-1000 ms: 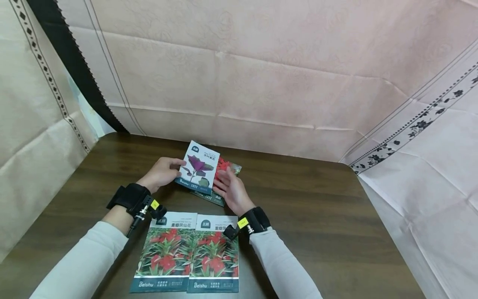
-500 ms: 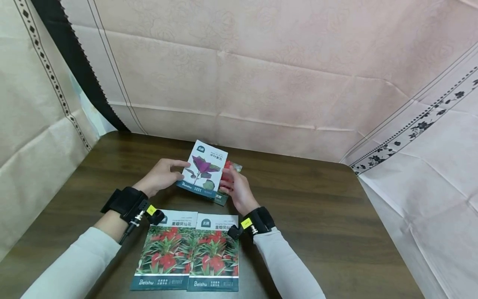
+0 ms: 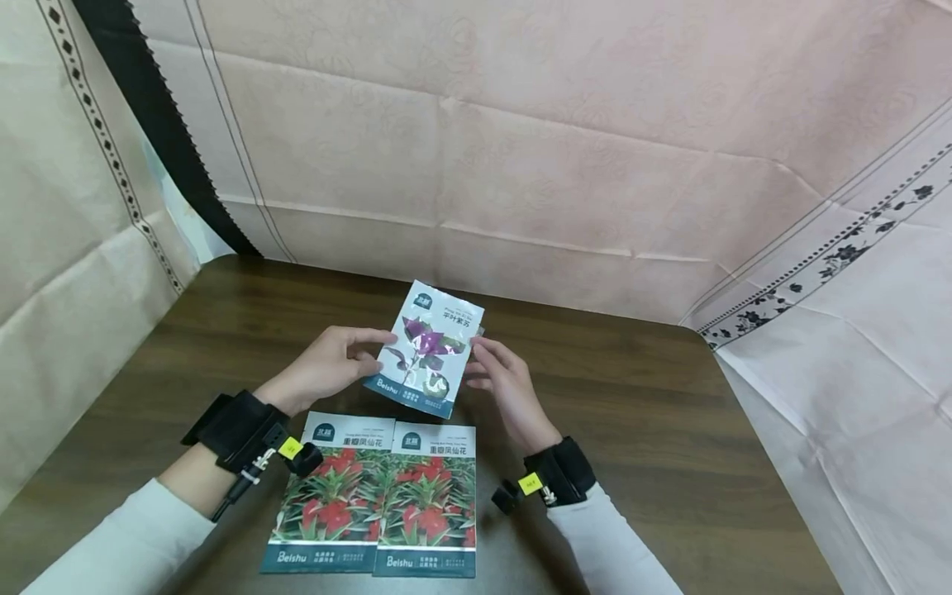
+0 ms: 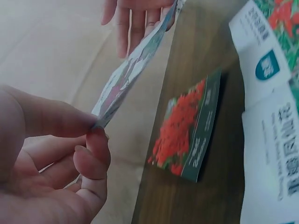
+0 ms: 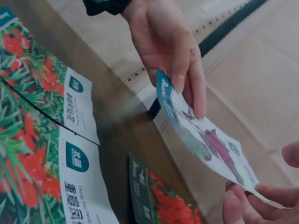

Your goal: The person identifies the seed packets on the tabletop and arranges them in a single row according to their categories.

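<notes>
Pale patterned cloth [image 3: 565,165] rises behind a brown wood-grain tabletop [image 3: 632,430]. With the held packet as the centre of the dial in the head view, a black strip [image 3: 149,107] edges the cloth at ten o'clock, and a floral border [image 3: 833,254] runs between two and three.

At that centre, raised above the tabletop and tilted, is the purple-flower packet [image 3: 427,351], its blue foot printed "Beishu". From nine o'clock the left hand [image 3: 320,368] pinches its edge between thumb and finger. At four o'clock the right hand [image 3: 513,392] holds the opposite edge between its fingertips.

Both wrist views show a smaller red-flower packet [image 4: 184,135] lying on the tabletop below, hidden from the head view by the raised one. Two larger flower packets lie flat side by side, their edges meeting: the left-hand packet [image 3: 327,504] at seven o'clock, the right-hand packet [image 3: 427,504] at six. Black straps [image 3: 241,434] circle both wrists.
</notes>
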Demonstrator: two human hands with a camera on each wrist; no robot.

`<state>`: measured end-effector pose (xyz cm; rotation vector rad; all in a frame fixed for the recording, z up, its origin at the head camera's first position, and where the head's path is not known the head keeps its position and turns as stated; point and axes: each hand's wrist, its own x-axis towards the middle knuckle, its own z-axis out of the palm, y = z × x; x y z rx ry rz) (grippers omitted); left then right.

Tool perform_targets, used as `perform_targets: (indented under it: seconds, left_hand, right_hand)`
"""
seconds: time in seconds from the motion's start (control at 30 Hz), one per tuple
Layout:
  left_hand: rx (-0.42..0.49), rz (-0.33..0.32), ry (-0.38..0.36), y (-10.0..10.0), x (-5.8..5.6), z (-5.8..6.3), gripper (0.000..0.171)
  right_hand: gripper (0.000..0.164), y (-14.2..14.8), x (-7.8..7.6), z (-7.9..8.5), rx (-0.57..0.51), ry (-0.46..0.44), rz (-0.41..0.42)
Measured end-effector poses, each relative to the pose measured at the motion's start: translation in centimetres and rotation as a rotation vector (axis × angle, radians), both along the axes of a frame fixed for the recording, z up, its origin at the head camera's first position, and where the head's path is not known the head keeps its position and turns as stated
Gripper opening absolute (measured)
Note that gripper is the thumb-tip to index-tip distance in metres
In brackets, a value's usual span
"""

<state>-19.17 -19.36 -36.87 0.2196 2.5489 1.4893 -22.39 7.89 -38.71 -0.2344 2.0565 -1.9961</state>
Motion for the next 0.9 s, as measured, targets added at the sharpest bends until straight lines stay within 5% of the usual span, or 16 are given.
perform_targets:
  seconds: [0.43, 0.9]
  left_hand:
    - [0.086, -0.103, 0.041, 2.3, 3.4, 1.3, 0.048]
    - [0.109, -0.203, 0.046, 5.0, 6.9, 2.5, 0.051]
  right_hand:
    - [0.039, 2.7, 3.5, 2.1, 0.168, 0.125, 0.045]
    - [0.060, 5.9, 7.2, 2.9, 0.305, 0.254, 0.082]
